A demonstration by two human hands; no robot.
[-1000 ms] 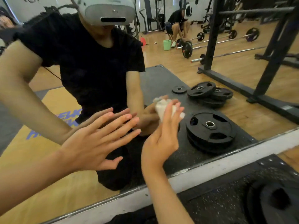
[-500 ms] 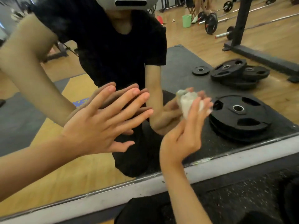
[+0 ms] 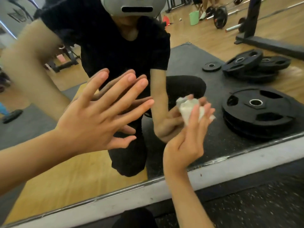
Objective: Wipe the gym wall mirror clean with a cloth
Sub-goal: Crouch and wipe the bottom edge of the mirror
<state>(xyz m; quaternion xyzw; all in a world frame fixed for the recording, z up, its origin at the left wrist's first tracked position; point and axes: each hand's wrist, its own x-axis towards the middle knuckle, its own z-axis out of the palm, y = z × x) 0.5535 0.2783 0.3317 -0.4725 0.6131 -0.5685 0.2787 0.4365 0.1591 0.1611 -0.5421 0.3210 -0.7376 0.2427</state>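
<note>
A gym floor of wood and black rubber mat showed in the wall mirror (image 3: pixel 49 178), which ended below in a pale sill (image 3: pixel 246 163). One crumpled white cloth (image 3: pixel 187 109) sat low on the glass, right of centre, pressed there by the right hand (image 3: pixel 185 142), its fingers (image 3: pixel 195 114) close together and nearly straight. The left hand (image 3: pixel 92 122) lay flat on the glass beside it, its five fingers (image 3: pixel 115 91) spread and meeting their reflection. Reflected to the right were one near stack of black weight plates (image 3: pixel 256 112), a farther heap of three (image 3: pixel 253 66), one small plate (image 3: pixel 211 66) and one green bucket (image 3: pixel 194 17).
</note>
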